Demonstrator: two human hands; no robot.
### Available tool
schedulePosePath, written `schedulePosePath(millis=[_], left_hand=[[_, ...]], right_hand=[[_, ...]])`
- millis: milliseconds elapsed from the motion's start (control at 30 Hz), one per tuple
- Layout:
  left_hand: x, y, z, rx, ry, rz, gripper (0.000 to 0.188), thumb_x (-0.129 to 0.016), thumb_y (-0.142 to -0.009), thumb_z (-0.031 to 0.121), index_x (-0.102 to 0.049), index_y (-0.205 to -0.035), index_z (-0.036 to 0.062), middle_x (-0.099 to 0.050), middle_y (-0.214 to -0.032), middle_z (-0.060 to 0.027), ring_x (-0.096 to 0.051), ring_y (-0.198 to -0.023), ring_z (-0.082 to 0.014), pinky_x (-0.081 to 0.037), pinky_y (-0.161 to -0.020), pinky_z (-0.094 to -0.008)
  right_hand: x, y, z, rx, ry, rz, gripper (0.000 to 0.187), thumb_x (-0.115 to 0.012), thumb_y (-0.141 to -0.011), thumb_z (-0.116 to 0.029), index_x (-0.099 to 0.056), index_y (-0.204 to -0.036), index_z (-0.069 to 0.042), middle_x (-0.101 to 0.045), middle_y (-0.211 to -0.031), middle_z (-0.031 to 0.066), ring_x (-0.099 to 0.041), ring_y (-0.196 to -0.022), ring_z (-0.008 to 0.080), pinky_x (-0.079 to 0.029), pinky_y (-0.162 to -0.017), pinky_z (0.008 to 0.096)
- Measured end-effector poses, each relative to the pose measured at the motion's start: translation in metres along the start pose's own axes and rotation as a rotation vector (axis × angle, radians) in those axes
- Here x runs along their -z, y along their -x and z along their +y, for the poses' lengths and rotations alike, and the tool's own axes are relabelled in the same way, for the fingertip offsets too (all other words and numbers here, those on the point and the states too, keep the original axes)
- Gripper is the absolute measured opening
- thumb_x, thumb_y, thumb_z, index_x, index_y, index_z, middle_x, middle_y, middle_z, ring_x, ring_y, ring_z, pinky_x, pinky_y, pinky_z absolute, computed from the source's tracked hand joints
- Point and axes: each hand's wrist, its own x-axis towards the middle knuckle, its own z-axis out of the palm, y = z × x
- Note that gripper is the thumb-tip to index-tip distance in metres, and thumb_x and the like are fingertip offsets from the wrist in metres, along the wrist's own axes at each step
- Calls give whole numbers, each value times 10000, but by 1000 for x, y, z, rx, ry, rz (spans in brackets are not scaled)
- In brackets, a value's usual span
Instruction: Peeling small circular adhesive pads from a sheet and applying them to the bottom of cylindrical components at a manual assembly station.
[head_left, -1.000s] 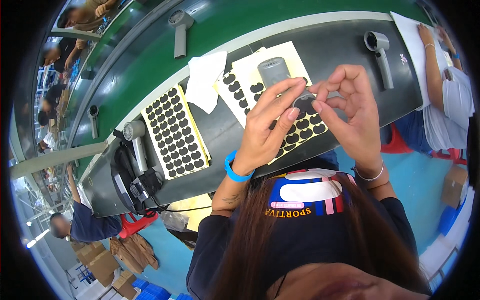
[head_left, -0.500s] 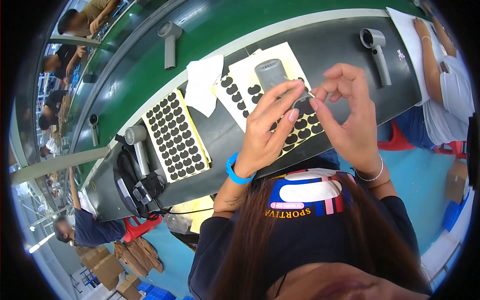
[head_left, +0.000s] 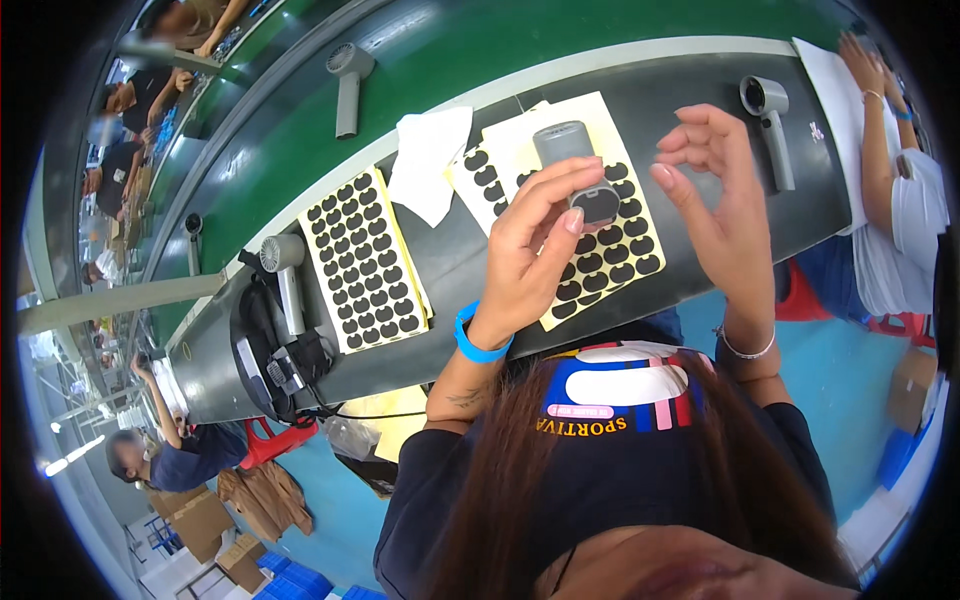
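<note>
My left hand (head_left: 530, 235) is closed round the handle of a grey handheld fan (head_left: 563, 145). Its vented head points away from me, and the handle's end, covered by a black pad (head_left: 596, 206), faces me between my thumb and fingers. To the right, my right hand (head_left: 715, 195) is raised with fingers apart, touching nothing. Beneath both hands lies a pale yellow sheet of black stickers (head_left: 640, 246), with some spots bare of stickers in its upper part. Part of the fan's handle is hidden by my left fingers.
Another sticker sheet (head_left: 362, 262) lies on the left beside a white cloth (head_left: 430, 165). More grey fans stand about: one left (head_left: 288, 280), one on the green belt (head_left: 348, 95), one right (head_left: 768, 125). A black bag (head_left: 262, 350) is at far left. A co-worker's arms (head_left: 875, 130) reach in at right.
My right hand has let go of the handle's end and moved right, its fingers spreading. The black pad now shows more fully. My left hand still grips the fan.
</note>
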Motion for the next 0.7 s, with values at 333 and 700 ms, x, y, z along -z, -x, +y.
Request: schedulePosePath(millis=[333,700], left_hand=[[34,-33,2,21,-56,38,275,-664,-819,-55,-584,-1079,-15,-548,-1216,-161,-589,-1006,-172,-559,-791,-290],[135,-207,-134,-323,-655,230,227,-821,-693,153,-684,-824,28,-651,-1079,-80,-570,-806,-169,-464,-697,-294]], right_hand=[[-14,0,17,-48,1,-124,412,-647,-833,-26,-486,-1211,5,-577,-1093,129,-605,-944,181,-464,-853,303],[-40,4,70,13,208,-136,250,-636,-850,-57,-567,-1088,-24,-574,-1062,104,-614,-938,234,-491,-781,330]])
